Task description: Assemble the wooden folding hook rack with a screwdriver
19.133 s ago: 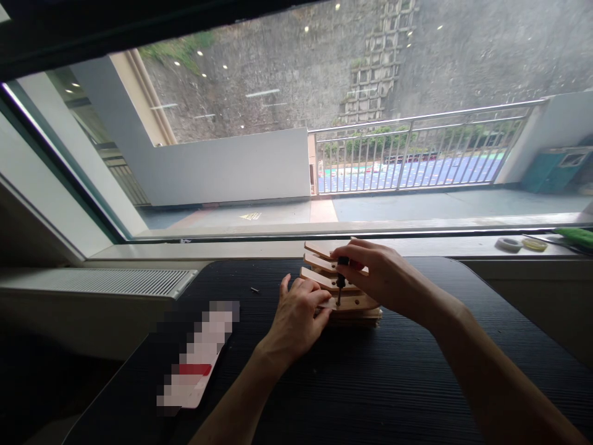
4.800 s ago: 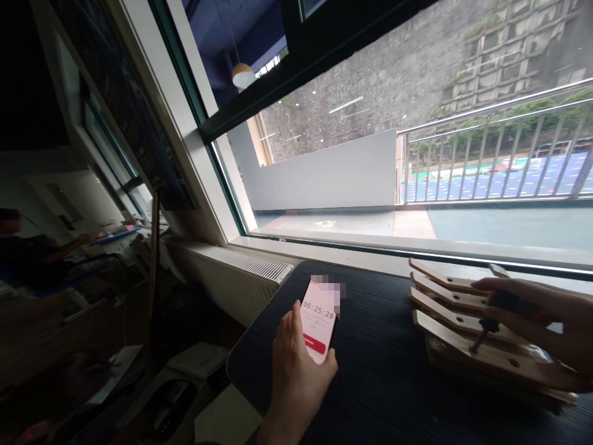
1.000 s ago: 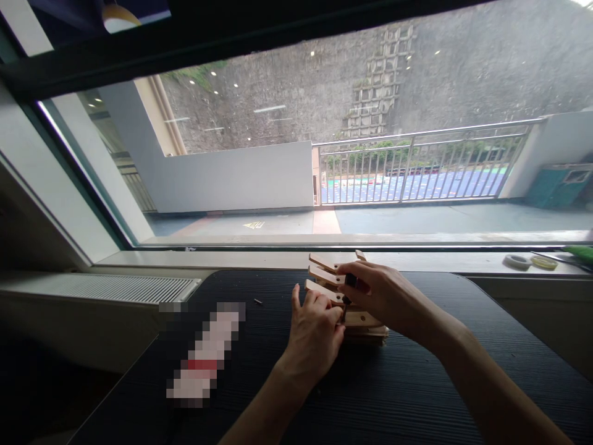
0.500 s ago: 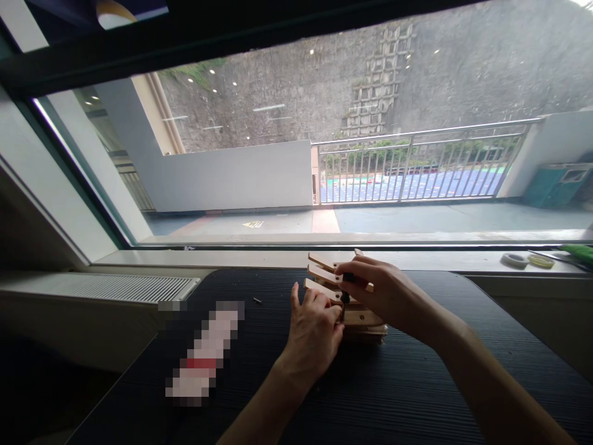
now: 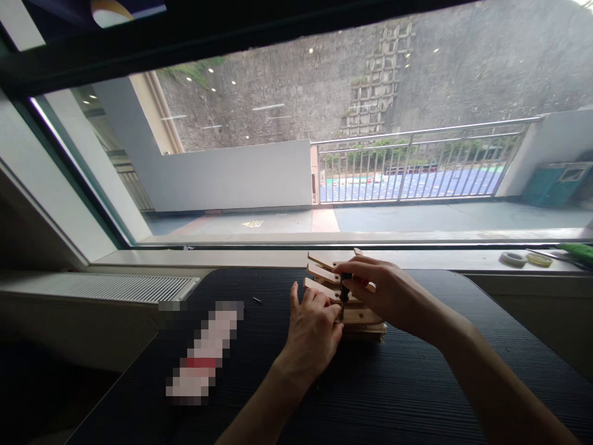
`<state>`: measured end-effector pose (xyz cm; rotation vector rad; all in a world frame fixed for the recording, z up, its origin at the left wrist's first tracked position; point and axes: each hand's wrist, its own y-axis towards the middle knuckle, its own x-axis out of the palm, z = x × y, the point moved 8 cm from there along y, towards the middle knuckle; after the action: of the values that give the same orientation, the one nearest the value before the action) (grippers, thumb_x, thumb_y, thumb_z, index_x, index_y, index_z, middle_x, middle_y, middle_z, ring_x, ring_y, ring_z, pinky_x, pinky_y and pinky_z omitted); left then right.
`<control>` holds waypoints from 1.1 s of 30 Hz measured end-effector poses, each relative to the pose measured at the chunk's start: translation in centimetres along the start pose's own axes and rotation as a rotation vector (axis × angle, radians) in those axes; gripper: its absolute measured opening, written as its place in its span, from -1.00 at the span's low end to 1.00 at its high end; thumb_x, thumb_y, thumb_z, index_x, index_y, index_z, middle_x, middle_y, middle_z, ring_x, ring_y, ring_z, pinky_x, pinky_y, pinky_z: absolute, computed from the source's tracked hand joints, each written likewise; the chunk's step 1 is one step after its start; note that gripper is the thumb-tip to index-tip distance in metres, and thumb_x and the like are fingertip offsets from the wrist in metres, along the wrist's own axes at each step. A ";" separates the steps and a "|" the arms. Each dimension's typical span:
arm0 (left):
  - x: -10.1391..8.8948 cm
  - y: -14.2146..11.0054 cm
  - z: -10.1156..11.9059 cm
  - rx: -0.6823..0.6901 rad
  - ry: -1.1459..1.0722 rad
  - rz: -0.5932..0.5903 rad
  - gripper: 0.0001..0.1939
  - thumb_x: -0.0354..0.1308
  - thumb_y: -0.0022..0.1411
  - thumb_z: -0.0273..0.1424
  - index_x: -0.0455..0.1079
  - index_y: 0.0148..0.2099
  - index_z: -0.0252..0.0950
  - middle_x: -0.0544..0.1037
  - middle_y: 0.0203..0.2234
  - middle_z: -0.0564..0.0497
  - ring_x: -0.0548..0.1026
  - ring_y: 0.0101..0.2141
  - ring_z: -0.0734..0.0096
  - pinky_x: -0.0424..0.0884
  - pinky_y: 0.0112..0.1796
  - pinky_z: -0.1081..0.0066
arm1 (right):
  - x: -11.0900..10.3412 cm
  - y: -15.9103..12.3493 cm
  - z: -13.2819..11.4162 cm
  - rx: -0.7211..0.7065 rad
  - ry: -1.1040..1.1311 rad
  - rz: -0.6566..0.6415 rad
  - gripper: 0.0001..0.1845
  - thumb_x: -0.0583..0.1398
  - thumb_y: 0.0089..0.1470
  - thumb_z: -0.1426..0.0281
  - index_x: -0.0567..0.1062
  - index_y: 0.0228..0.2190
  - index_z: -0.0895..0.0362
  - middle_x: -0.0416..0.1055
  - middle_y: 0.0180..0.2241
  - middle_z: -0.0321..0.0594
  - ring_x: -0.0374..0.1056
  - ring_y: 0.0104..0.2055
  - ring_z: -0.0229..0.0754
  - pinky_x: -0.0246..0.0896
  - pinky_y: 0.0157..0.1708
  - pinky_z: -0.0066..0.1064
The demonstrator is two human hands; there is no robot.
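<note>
A wooden assembly (image 5: 365, 320) of several fanned slats lies on the black ribbed table (image 5: 370, 395) near the window sill. My right hand (image 5: 384, 293) is closed on a small black-handled screwdriver (image 5: 343, 292), held upright with its tip down on the nearest slat. My left hand (image 5: 312, 327) rests against the left end of that slat, fingers curled on the wood, thumb out to the left.
A phone (image 5: 204, 352) lies on the table to the left, and a small dark screw (image 5: 256, 300) sits beyond it. Two tape rolls (image 5: 513, 259) and a green object (image 5: 579, 250) are on the sill at far right. A radiator grille (image 5: 111, 287) runs at left.
In 4.8 s my left hand left the phone and came back to the wooden slat. Over the last second my right hand's fingers shifted slightly on the screwdriver handle; the assembly stayed put.
</note>
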<state>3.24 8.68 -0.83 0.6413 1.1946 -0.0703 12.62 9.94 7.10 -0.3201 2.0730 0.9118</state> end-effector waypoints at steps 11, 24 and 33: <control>0.1 0.0 0.0 0.004 0.006 0.003 -0.90 0.12 0.15 -0.38 0.40 -0.24 -0.17 0.43 -0.24 0.06 0.28 -0.05 0.22 -0.26 0.16 -0.11 | 0.5 0.4 0.8 0.042 -0.086 0.039 -0.81 0.14 0.10 0.34 0.51 -0.25 0.08 0.38 -0.39 -0.26 0.26 -0.41 -0.28 0.12 -0.41 -0.46; 0.0 0.0 0.0 -0.004 0.002 0.004 -0.90 0.12 0.14 -0.38 0.41 -0.24 -0.16 0.43 -0.25 0.04 0.28 -0.05 0.20 -0.25 0.16 -0.13 | 0.5 0.0 0.0 0.018 -0.038 0.002 -0.78 0.10 0.13 0.39 0.51 -0.21 0.05 0.48 -0.26 -0.27 0.35 -0.35 -0.29 0.17 -0.31 -0.47; 0.0 0.0 0.1 0.000 0.009 0.002 -0.90 0.12 0.14 -0.38 0.41 -0.25 -0.16 0.44 -0.25 0.06 0.29 -0.05 0.21 -0.25 0.16 -0.13 | 0.8 0.3 0.8 0.045 -0.105 0.029 -0.82 0.12 0.11 0.33 0.50 -0.32 0.11 0.42 -0.40 -0.28 0.27 -0.44 -0.31 0.11 -0.42 -0.47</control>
<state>3.32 8.68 -0.82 0.6429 1.2027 -0.0654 12.43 10.75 6.36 -0.2140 2.0033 0.8790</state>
